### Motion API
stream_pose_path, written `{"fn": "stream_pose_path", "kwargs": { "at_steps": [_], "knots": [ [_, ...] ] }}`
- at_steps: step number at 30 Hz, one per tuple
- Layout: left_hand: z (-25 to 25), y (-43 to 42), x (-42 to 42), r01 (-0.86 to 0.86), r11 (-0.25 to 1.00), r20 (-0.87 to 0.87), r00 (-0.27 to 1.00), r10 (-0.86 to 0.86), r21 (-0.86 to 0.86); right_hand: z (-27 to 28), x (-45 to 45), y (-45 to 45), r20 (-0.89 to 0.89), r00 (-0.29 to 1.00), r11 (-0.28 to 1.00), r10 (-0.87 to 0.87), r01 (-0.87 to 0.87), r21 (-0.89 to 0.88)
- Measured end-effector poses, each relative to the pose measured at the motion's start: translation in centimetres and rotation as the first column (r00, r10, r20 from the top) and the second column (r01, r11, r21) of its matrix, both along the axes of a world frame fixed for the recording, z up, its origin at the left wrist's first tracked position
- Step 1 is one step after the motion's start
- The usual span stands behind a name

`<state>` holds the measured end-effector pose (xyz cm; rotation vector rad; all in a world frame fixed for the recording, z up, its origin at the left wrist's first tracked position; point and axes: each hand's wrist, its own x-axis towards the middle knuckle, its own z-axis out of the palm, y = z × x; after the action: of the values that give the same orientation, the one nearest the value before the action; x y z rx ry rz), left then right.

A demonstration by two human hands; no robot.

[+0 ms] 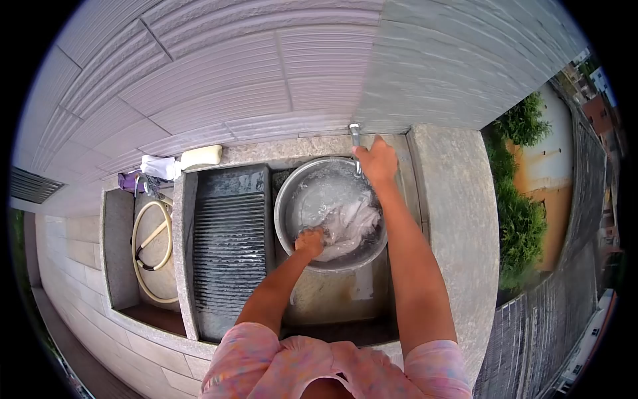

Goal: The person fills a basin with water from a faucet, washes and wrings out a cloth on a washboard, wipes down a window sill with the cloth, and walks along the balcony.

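A round metal basin (280,219) holds water and a wet, pale, whitish cloth (352,226). My left hand (310,243) is inside the basin near its lower left rim, with fingers closed on the cloth's edge. At the basin's far side, my right hand (380,161) is closed round the metal tap (355,135) on the wall. Water runs from the spout into the basin, and the surface below is rippled and bubbly. My right palm hides part of the tap.
Left of the basin is a dark ribbed washboard (229,249), wet on top. Farther left, a coiled cream hose (135,249) lies in a stone compartment. A pale yellow block (201,156) and a white cloth (159,166) sit on the back ledge. A stone ledge (458,233) borders the right.
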<state>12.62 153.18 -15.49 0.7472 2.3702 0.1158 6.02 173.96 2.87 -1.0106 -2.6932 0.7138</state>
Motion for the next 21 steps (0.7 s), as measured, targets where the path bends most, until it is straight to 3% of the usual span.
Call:
{"fn": "stream_pose_path", "kwargs": {
  "at_steps": [2, 3, 4, 5, 6, 8, 10, 12, 13, 15, 16, 18, 19, 21],
  "knots": [
    [0.9, 0.5, -1.1, -0.311, 0.926, 0.076, 0.951, 0.301, 0.216, -1.9, 1.8, 0.4, -0.108, 0.994, 1.000, -0.016, 0.015, -0.012],
    [2.3, 0.7, -1.5, -0.298, 0.930, 0.071, 0.954, 0.290, 0.214, -3.4, 3.6, 0.0, -0.227, 0.952, 0.912, -0.203, 0.100, -0.398],
    [5.1, 0.9, -1.7, -0.343, 0.872, 0.096, 0.939, 0.331, 0.349, -5.3, 5.5, -0.4, -0.264, 0.875, 0.680, -0.407, 0.097, -0.727],
    [7.6, 1.0, -1.9, -0.383, 0.792, 0.126, 0.921, 0.369, 0.475, -8.4, 7.9, -0.5, -0.226, 0.866, 0.621, -0.445, 0.116, -0.775],
    [9.4, 1.2, -1.9, -0.377, 0.797, 0.119, 0.923, 0.366, 0.472, -11.2, 10.5, -1.0, -0.186, 0.857, 0.556, -0.480, 0.134, -0.820],
    [13.0, 1.6, -1.5, -0.308, 0.579, 0.153, 0.941, 0.301, 0.755, -13.4, 14.9, -3.5, 0.179, 0.868, 0.304, -0.462, 0.345, -0.888],
    [18.6, 1.5, -0.7, -0.222, 0.571, 0.108, 0.968, 0.227, 0.790, -13.2, 16.9, -6.0, 0.489, 0.784, -0.198, -0.382, 0.448, -0.872],
    [23.0, 1.4, 0.6, -0.046, 0.481, -0.005, 0.995, 0.103, 0.876, -12.7, 17.3, -7.8, 0.548, 0.785, -0.629, -0.288, 0.276, -0.726],
    [24.3, 1.1, 1.3, -0.035, 0.484, -0.013, 0.995, 0.095, 0.874, -10.8, 17.1, -8.5, 0.543, 0.787, -0.634, -0.293, 0.265, -0.726],
    [26.3, -0.1, 2.8, 0.150, 0.514, -0.126, 0.989, -0.082, 0.845, -7.3, 16.7, -9.3, 0.321, 0.879, -0.762, -0.353, -0.071, -0.644],
    [27.2, -0.4, 3.7, 0.265, 0.470, -0.212, 0.964, -0.162, 0.842, -7.5, 16.3, -9.5, 0.313, 0.880, -0.762, -0.358, -0.082, -0.642],
    [28.4, -1.1, 6.1, 0.354, 0.454, -0.262, 0.931, -0.254, 0.817, -8.4, 15.7, -9.8, -0.034, 0.884, -0.723, -0.467, -0.404, -0.560],
    [28.7, -1.4, 7.2, 0.429, 0.432, -0.299, 0.893, -0.337, 0.794, -7.4, 16.0, -9.8, -0.038, 0.881, -0.723, -0.472, -0.411, -0.555],
    [28.9, -1.6, 9.3, 0.508, 0.375, -0.333, 0.834, -0.441, 0.776, -4.4, 17.3, -9.9, 0.034, 0.947, -0.820, -0.319, -0.258, -0.511]
  ]
}}
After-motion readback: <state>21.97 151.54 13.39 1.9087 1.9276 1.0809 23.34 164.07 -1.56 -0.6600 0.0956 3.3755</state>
